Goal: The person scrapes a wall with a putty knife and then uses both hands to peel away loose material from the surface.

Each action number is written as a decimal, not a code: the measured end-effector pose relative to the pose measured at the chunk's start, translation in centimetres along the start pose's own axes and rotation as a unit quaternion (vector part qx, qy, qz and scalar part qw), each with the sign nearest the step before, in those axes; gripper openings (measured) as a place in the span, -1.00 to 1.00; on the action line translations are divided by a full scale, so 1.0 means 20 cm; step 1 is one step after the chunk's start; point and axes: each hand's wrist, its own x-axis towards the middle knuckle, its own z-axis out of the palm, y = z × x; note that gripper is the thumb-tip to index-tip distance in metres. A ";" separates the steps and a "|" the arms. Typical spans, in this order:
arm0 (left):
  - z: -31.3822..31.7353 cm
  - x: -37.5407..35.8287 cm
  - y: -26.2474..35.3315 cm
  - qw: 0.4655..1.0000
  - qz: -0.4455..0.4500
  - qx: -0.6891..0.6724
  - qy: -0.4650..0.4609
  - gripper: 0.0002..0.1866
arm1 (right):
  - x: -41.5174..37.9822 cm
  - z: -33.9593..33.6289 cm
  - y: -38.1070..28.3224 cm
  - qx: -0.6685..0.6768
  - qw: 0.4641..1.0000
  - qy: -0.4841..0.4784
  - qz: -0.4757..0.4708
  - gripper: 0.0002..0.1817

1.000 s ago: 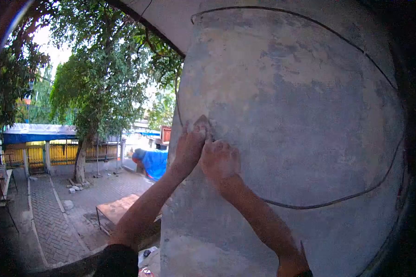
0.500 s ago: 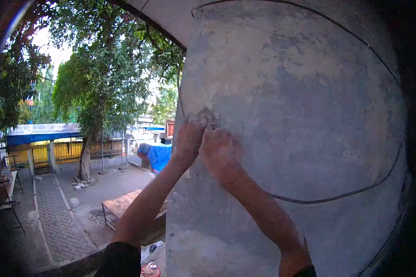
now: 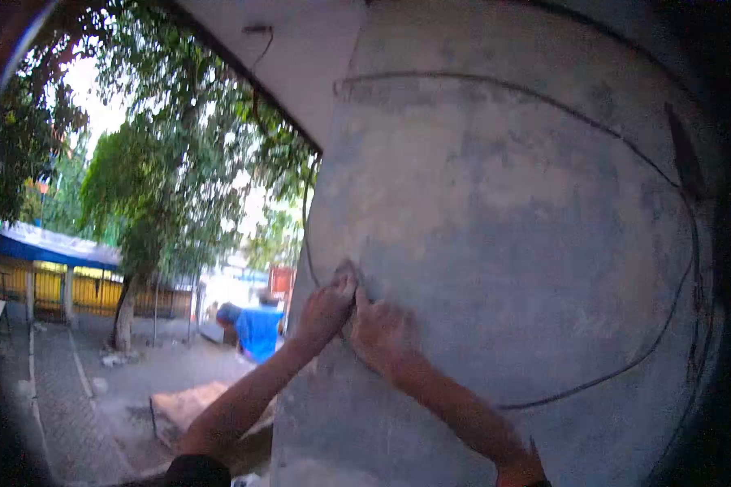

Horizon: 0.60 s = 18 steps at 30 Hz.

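Observation:
A dark cable [image 3: 593, 380] loops across a grey plastered wall [image 3: 479, 268] and runs behind my hands near the wall's left edge. My left hand [image 3: 325, 312] is closed against the wall, fingers pinched where the cable comes down from above. Close beside it, my right hand [image 3: 383, 333] has its index finger pointing up along the left fingertips, the other fingers curled in. A small dark patch [image 3: 347, 268] shows on the wall just above the fingertips. Whatever lies between the right fingers is hidden and blurred.
More of the cable [image 3: 495, 83] arcs over the upper wall. Below left stands a low table [image 3: 191, 406] with a brownish top. Farther off are a blue tarp [image 3: 260, 333], a tree [image 3: 130, 308], a paved path [image 3: 69, 406] and a yellow fence [image 3: 49, 290].
The view has tilted upward, so my hands and the wall sit lower in it. My right index finger now stretches upward more plainly. Both hands stay together at the wall.

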 end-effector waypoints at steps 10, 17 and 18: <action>0.04 -0.04 -0.07 0.981 0.151 -0.015 0.123 -0.67 | 0.04 -0.15 -0.09 -0.007 0.994 -0.100 0.038 -0.59; -0.12 -0.02 0.02 0.996 -0.004 -0.087 -0.037 -0.68 | 0.04 -0.18 -0.07 -0.045 0.996 0.050 -0.061 -0.70; -0.02 -0.01 -0.05 0.997 -0.018 -0.061 -0.038 -0.68 | 0.09 -0.16 -0.07 -0.029 0.997 0.033 -0.062 -0.70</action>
